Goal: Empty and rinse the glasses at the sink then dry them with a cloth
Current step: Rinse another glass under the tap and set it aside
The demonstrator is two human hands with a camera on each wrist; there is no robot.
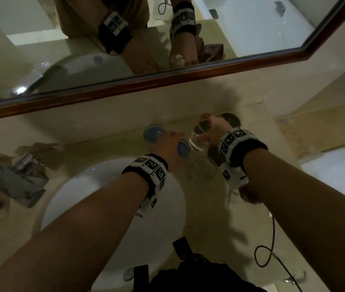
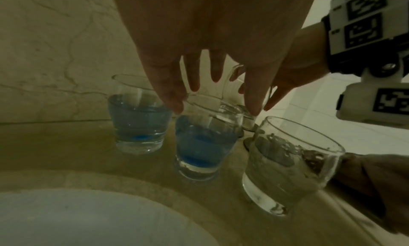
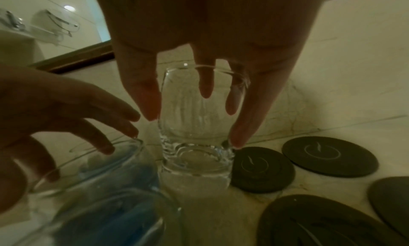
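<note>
Two glasses of blue liquid stand on the beige counter behind the sink [image 1: 108, 199]: one by the wall [image 1: 154, 133] [image 2: 138, 116], one nearer [image 1: 183, 150] [image 2: 204, 141]. My left hand [image 1: 171, 148] [image 2: 215, 108] hovers over the nearer one with straight, spread fingers, the tips at its rim. My right hand [image 1: 211, 131] [image 3: 194, 127] grips a clear glass [image 1: 198, 140] [image 3: 199, 109] from above, thumb on one side and fingers on the other. Another clear, wet glass [image 1: 204, 168] [image 2: 287, 162] stands on the counter below my right wrist. A brown cloth [image 1: 249, 197] [image 2: 367, 181] lies beside it.
Several dark round coasters [image 3: 329, 155] lie on the counter to the right of the glasses. A chrome tap [image 1: 19, 178] stands left of the white basin. A wood-framed mirror [image 1: 167, 79] runs along the wall behind. A black cable [image 1: 270, 247] trails over the counter.
</note>
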